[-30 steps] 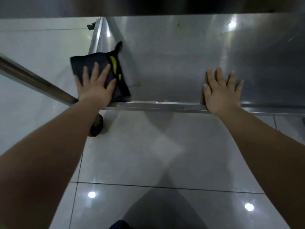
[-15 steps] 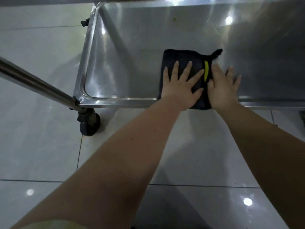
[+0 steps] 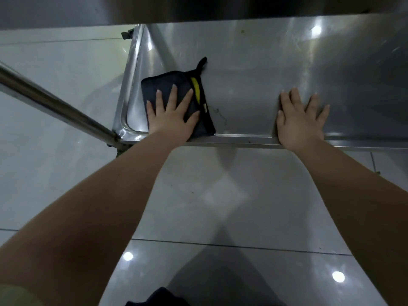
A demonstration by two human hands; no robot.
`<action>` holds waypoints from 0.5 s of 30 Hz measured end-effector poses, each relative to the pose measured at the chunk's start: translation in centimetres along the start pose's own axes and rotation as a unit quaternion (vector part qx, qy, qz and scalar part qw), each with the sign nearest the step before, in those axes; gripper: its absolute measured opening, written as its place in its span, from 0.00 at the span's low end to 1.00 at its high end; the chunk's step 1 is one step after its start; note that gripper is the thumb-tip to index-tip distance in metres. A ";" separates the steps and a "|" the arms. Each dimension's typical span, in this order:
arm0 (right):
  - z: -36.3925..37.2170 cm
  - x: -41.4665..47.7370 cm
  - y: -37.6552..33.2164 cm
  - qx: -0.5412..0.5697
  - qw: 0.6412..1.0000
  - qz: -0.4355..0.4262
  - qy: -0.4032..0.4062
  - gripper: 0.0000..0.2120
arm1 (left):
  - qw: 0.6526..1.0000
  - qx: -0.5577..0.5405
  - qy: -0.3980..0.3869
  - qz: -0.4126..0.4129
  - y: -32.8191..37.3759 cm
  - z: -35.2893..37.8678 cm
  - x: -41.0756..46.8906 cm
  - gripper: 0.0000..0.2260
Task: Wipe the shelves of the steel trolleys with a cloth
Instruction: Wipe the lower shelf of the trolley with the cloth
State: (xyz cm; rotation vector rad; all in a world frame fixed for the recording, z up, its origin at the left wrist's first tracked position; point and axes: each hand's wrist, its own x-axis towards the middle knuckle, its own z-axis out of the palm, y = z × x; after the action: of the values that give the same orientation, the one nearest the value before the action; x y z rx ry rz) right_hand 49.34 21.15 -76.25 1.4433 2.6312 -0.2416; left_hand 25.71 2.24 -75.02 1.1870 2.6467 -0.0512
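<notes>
Steel trolley shelf under wiping — left corner again.
Left hand, fingers spread flat, is pressing the dark cloth back from mid-shelf; right hand, spread, is bracing — another pass is finishing.

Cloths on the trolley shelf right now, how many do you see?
1. A dark cloth with a yellow stripe lies at the shelf's near left corner, pressed flat under the left hand. The right hand rests bare on the steel. The upper shelf hides the far part.
</notes>
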 end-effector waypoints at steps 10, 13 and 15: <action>-0.9 -0.7 0.5 0.296 0.952 0.013 0.081 0.28 | 0.948 0.068 -0.062 0.304 12.0 0.6 -3.7 0.31; -1.9 -1.1 0.0 0.338 0.926 0.027 0.166 0.24 | 0.948 -0.058 -0.052 0.310 10.8 -0.6 -4.2 0.26; -3.0 -1.0 -1.2 0.270 0.945 -0.057 0.176 0.22 | 0.940 -0.212 -0.004 0.267 9.1 -1.6 -5.0 0.17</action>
State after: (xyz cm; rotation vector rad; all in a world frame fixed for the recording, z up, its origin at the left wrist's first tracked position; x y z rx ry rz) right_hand 48.78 20.33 -73.08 1.6038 3.1043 -0.8501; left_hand 35.37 4.86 -71.75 1.6642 2.0780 0.5735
